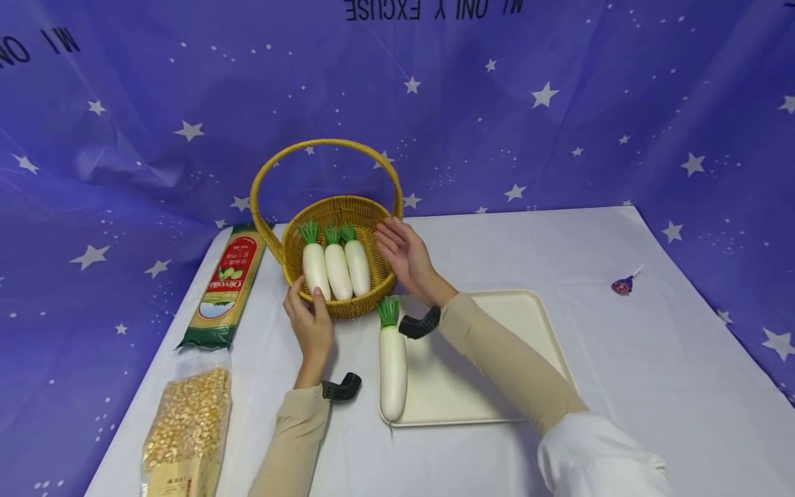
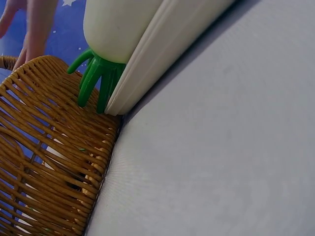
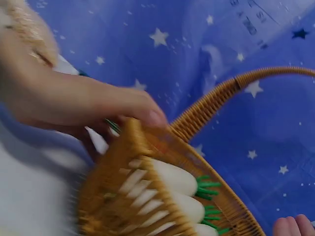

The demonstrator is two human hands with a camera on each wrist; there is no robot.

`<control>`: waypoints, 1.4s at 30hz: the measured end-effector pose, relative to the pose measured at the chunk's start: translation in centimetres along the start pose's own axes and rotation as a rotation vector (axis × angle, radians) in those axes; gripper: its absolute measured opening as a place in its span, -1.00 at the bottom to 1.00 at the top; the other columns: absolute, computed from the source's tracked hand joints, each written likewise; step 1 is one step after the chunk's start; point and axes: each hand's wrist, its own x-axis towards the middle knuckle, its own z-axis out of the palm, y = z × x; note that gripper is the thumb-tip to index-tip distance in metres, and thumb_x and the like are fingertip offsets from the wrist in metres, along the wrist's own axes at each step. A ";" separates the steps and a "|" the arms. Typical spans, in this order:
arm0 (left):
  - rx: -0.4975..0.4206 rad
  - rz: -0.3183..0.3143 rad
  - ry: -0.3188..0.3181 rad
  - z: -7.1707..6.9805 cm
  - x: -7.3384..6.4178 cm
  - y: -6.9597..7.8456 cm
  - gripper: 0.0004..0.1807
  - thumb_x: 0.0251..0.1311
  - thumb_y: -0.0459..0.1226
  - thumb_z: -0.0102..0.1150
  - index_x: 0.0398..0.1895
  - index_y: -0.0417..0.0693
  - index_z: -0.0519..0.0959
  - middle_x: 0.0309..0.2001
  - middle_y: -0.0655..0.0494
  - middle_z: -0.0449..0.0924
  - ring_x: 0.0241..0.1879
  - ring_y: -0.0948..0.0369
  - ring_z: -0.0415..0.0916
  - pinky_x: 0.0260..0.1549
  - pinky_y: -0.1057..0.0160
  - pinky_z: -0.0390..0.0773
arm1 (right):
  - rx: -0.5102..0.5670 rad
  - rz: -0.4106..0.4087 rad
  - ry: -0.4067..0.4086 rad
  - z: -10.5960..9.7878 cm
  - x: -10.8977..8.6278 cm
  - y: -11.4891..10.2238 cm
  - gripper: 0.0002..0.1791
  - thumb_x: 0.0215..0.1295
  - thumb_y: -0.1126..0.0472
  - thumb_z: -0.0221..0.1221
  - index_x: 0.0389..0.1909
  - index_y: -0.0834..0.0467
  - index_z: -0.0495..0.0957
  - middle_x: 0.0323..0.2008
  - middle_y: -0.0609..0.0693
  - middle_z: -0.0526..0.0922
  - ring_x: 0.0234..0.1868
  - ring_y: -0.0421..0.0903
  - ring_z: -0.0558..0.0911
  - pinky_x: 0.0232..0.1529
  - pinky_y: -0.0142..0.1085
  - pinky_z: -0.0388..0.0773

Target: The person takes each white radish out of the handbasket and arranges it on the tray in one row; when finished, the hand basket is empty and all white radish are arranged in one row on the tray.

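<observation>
A round wicker basket (image 1: 348, 308) with a tall hoop handle stands at the table's back, holding three white radishes (image 1: 337, 273) with green tops. My left hand (image 1: 312, 330) grips its front left rim; the right wrist view shows the thumb (image 3: 152, 117) over the rim and the fingers outside the wall. At the right rim is my right hand (image 1: 406, 259), fingers extended beside the wicker. Another, larger white radish (image 1: 393, 373) lies along the left edge of a cream tray (image 1: 497, 412), its green leaves (image 2: 101, 78) close to the basket.
Left of the basket lies a green and gold Olivoilà packet (image 1: 226, 283), with a clear bag of corn kernels (image 1: 189, 414) nearer the front. A small wrapped lollipop (image 1: 622, 285) sits far right. Behind the table hangs a blue star-printed cloth (image 1: 472, 124).
</observation>
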 end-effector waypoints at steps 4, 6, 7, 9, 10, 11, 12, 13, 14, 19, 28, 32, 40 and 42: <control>0.006 0.000 0.000 0.1 0.0 -0.1 -0.54 0.31 -0.10 -0.16 0.24 0.00 0.20 0.21 -0.16 0.10 0.12 0.04 0.17 0.05 0.01 0.22 | -0.141 0.022 0.032 1.0 2.2 -0.1 -0.39 0.35 -0.03 -0.14 0.36 0.10 0.06 0.36 0.05 0.12 0.38 -0.04 0.12 0.34 -0.15 0.08; 0.005 0.004 0.002 0.1 0.0 -0.1 -0.54 0.30 -0.10 -0.16 0.23 -0.01 0.20 0.21 -0.16 0.10 0.16 0.03 0.16 0.08 0.03 0.20 | -0.225 0.045 0.039 1.2 3.0 0.1 -0.39 0.35 -0.05 -0.13 0.36 0.05 0.06 0.39 -0.01 0.06 0.40 -0.04 0.07 0.34 -0.11 0.05; 0.005 0.006 0.004 0.1 0.0 -0.1 -0.54 0.30 -0.10 -0.16 0.23 -0.01 0.21 0.21 -0.16 0.11 0.17 0.03 0.15 0.09 0.04 0.19 | -0.268 0.060 0.045 1.2 3.3 0.2 -0.38 0.34 -0.05 -0.11 0.37 0.04 0.05 0.40 -0.02 0.03 0.40 -0.04 0.04 0.35 -0.09 0.02; 0.007 0.008 0.005 0.1 0.0 -0.1 -0.54 0.31 -0.10 -0.16 0.23 -0.02 0.20 0.21 -0.16 0.11 0.15 0.03 0.16 0.07 0.06 0.21 | -0.359 0.092 0.055 1.3 3.9 0.5 -0.35 0.32 -0.05 -0.07 0.38 0.05 0.03 0.41 -0.05 0.00 0.42 -0.05 0.01 0.35 -0.05 -0.01; 0.007 0.007 0.006 0.1 0.0 -0.1 -0.54 0.31 -0.10 -0.16 0.23 -0.02 0.20 0.20 -0.17 0.11 0.11 0.04 0.18 0.04 0.07 0.22 | -0.412 0.113 0.058 1.3 4.1 0.6 -0.34 0.31 -0.05 -0.05 0.38 0.05 0.03 0.41 -0.06 -0.01 0.42 -0.05 0.00 0.35 -0.02 -0.02; 0.007 0.005 0.006 0.1 0.0 -0.1 -0.54 0.31 -0.10 -0.16 0.24 -0.02 0.20 0.20 -0.17 0.11 0.06 0.06 0.20 -0.01 0.09 0.24 | -0.477 0.140 0.055 1.3 4.3 0.8 -0.32 0.30 -0.05 -0.04 0.38 0.05 0.01 0.41 -0.08 -0.02 0.42 -0.05 -0.02 0.35 -0.01 -0.04; 0.007 0.003 0.005 0.1 0.0 -0.2 -0.54 0.31 -0.10 -0.17 0.24 -0.02 0.20 0.20 -0.17 0.11 0.01 0.08 0.20 -0.05 0.11 0.25 | -0.541 0.167 0.049 1.3 4.4 0.9 -0.29 0.29 -0.05 -0.02 0.39 0.07 -0.01 0.42 -0.06 -0.02 0.42 -0.04 -0.02 0.35 -0.02 -0.04; 0.009 0.001 0.007 0.1 0.0 -0.1 -0.54 0.31 -0.10 -0.17 0.24 -0.02 0.20 0.20 -0.16 0.11 -0.05 0.10 0.20 -0.09 0.14 0.26 | -0.603 0.201 0.044 1.3 4.5 1.0 -0.27 0.28 -0.05 0.01 0.39 0.07 -0.03 0.42 -0.07 -0.03 0.42 -0.05 -0.01 0.35 -0.02 -0.03; 0.011 0.001 0.006 0.2 0.0 -0.1 -0.54 0.31 -0.10 -0.17 0.24 -0.02 0.19 0.19 -0.16 0.11 -0.10 0.12 0.20 -0.13 0.16 0.25 | -0.676 0.231 0.027 1.3 4.6 1.0 -0.24 0.26 -0.05 0.02 0.40 0.04 -0.06 0.42 -0.08 -0.05 0.42 -0.05 -0.02 0.35 -0.03 -0.02; 0.014 -0.011 -0.008 0.3 -0.2 0.0 -0.52 0.32 -0.09 -0.19 0.25 -0.05 0.17 0.21 -0.16 0.09 -0.15 0.12 0.19 -0.17 0.18 0.25 | -1.089 0.286 -0.071 1.5 4.0 1.3 -0.07 0.19 -0.06 0.11 0.42 -0.05 -0.27 0.44 0.03 -0.24 0.42 0.05 -0.05 0.32 -0.01 0.06; 0.005 -0.017 -0.003 0.0 -0.2 0.2 -0.53 0.31 -0.09 -0.19 0.24 -0.05 0.19 0.20 -0.19 0.10 -0.06 0.06 0.20 -0.13 0.12 0.26 | -1.440 0.197 -0.057 2.5 3.2 2.6 0.08 0.15 0.09 0.17 0.40 -0.01 -0.48 0.37 0.39 -0.32 0.20 0.23 0.33 0.07 -0.07 0.40; 0.001 -0.025 0.005 0.0 -0.3 0.1 -0.53 0.31 -0.09 -0.17 0.24 -0.04 0.19 0.20 -0.18 0.10 0.00 0.05 0.20 -0.10 0.14 0.26 | -1.514 0.195 -0.053 2.7 3.3 3.0 0.07 0.15 0.11 0.18 0.40 0.05 -0.45 0.35 0.43 -0.24 0.24 0.23 0.28 0.10 -0.09 0.38; -0.006 -0.024 0.009 0.1 -0.3 0.2 -0.53 0.30 -0.09 -0.17 0.23 -0.03 0.21 0.19 -0.17 0.11 -0.07 0.09 0.20 -0.16 0.20 0.26 | -1.577 0.226 -0.094 2.9 3.1 2.9 0.14 0.10 0.09 0.24 0.39 0.10 -0.47 0.31 0.38 0.09 0.31 0.20 0.19 0.21 -0.08 0.28; -0.008 -0.028 0.009 0.1 -0.3 0.2 -0.53 0.30 -0.09 -0.17 0.23 -0.02 0.21 0.19 -0.17 0.11 -0.07 0.09 0.20 -0.16 0.21 0.27 | -1.592 0.227 -0.109 2.9 3.0 2.9 0.17 0.08 0.08 0.26 0.39 0.12 -0.48 0.27 0.34 0.22 0.30 0.16 0.23 0.20 -0.11 0.29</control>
